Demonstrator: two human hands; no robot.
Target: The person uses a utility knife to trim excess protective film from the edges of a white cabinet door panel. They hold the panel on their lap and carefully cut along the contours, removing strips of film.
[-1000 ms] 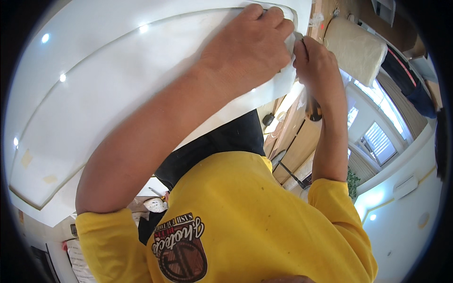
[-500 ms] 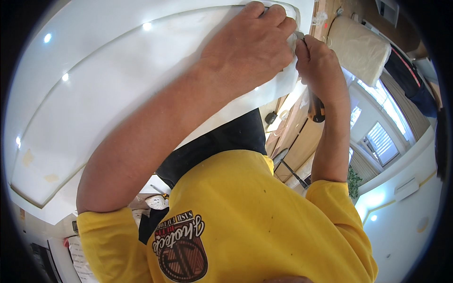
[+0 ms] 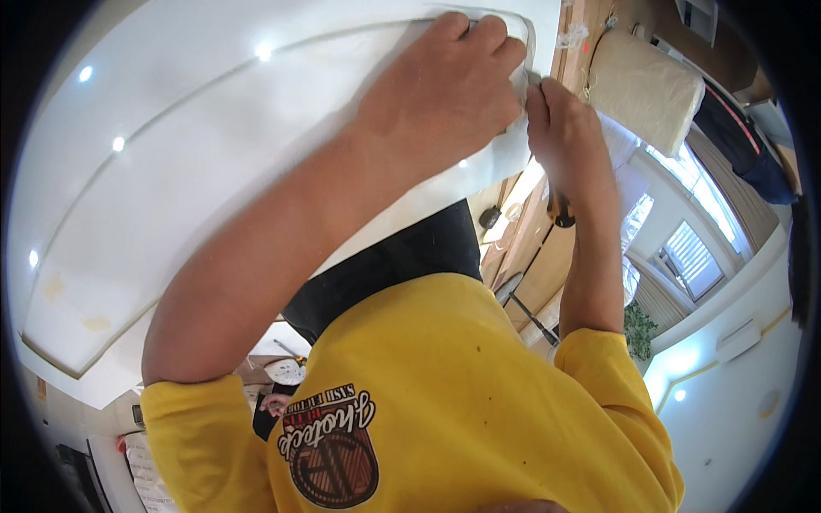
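Observation:
A large glossy white panel [image 3: 214, 162] lies before me, with a thin dark groove running near its edge and curving round at the right end. My left hand [image 3: 445, 90] rests on that end, fingers curled down against the surface; whatever may be under them is hidden. Just to its right, my right hand [image 3: 564, 124] is closed round a hand tool with a black and orange handle [image 3: 560, 211], whose butt shows below the palm. A little of the tool's tip meets the groove by the panel's right edge; its exact kind cannot be made out.
Beyond the panel's right edge is a wooden surface [image 3: 547, 235] with a small black object [image 3: 490, 217] on it. A plastic-wrapped beige roll [image 3: 646, 81] lies at the far right. Further right are windows [image 3: 691, 259] and a green plant [image 3: 639, 329].
My right hand has drawn slightly toward me and left along the panel's edge, with the tool in it. The left hand has shifted a little the same way.

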